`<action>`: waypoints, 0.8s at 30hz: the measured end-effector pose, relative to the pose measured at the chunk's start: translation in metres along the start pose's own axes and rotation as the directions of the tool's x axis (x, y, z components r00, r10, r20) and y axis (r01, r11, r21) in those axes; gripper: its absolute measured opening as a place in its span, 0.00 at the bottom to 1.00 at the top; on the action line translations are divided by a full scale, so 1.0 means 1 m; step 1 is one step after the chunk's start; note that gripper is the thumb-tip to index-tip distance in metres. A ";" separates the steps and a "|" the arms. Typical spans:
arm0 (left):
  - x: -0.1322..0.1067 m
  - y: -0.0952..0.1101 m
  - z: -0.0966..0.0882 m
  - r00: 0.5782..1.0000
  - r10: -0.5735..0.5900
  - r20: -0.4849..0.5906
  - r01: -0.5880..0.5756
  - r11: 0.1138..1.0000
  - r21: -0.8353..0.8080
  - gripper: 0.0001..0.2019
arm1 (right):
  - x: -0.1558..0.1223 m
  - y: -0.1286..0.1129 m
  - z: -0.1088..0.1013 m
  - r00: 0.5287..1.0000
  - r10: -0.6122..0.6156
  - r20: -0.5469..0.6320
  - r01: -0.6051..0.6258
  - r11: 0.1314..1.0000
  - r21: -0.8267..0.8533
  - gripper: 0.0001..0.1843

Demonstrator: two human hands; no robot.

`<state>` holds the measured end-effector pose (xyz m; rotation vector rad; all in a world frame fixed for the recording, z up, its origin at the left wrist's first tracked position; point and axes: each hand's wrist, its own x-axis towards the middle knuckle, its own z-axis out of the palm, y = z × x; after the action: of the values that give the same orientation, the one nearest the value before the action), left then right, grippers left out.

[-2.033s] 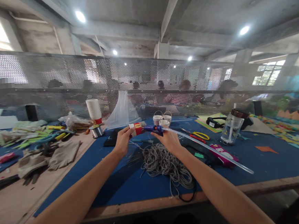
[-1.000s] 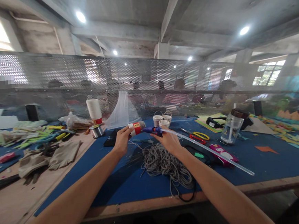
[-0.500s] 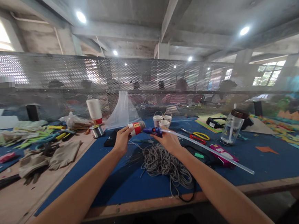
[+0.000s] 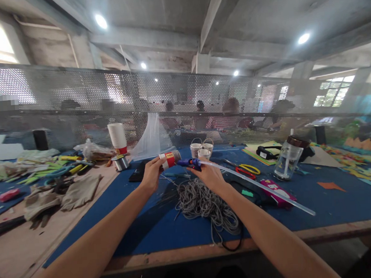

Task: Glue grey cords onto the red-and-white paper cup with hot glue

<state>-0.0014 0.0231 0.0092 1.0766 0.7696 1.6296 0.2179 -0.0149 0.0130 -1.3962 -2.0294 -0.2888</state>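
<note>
My left hand (image 4: 152,173) is closed around a paper cup (image 4: 167,160), white with a red band, tipped on its side with a grey-brown end facing right. In my right hand (image 4: 209,171) is a blue glue gun (image 4: 190,162), its nozzle pointing left close to that grey end; I cannot tell whether they touch. A long clear glue stick (image 4: 262,184) sticks out behind the gun to the lower right. Below both hands lies a tangled heap of grey cord (image 4: 206,203). Just behind the gun stand three small white buckets (image 4: 203,153) with thin handles.
Stacked paper cups (image 4: 117,136) and a wire spool (image 4: 120,163) stand at left, near grey work gloves (image 4: 80,192). Right of my hands lie yellow-handled scissors (image 4: 249,169), a magenta packet (image 4: 278,193) and a glass jar (image 4: 288,161). A perforated metal screen (image 4: 175,92) runs behind the table.
</note>
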 end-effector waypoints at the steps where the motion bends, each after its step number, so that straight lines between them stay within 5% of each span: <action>1: 0.000 0.000 0.000 1.000 -0.001 -0.001 0.001 1.000 -0.004 0.15 | 0.000 0.000 0.000 1.000 0.000 -0.002 0.000 1.000 0.000 0.22; 7: -0.004 0.003 0.003 1.000 -0.016 0.006 0.016 1.000 -0.007 0.17 | 0.000 0.000 0.000 1.000 0.005 -0.023 -0.004 0.999 0.035 0.23; 14: -0.004 0.002 0.003 0.998 -0.068 -0.012 0.068 0.997 0.029 0.15 | 0.004 0.000 0.001 0.989 0.144 -0.034 -0.139 0.985 0.103 0.26; 24: 0.000 -0.001 -0.003 0.989 -0.149 -0.024 0.148 0.989 -0.029 0.14 | 0.014 0.019 0.002 0.949 0.317 0.005 -0.292 0.868 0.401 0.27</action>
<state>-0.0039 0.0238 0.0075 0.9577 0.8233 1.5259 0.2310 0.0040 0.0168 -1.3938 -1.6623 0.2098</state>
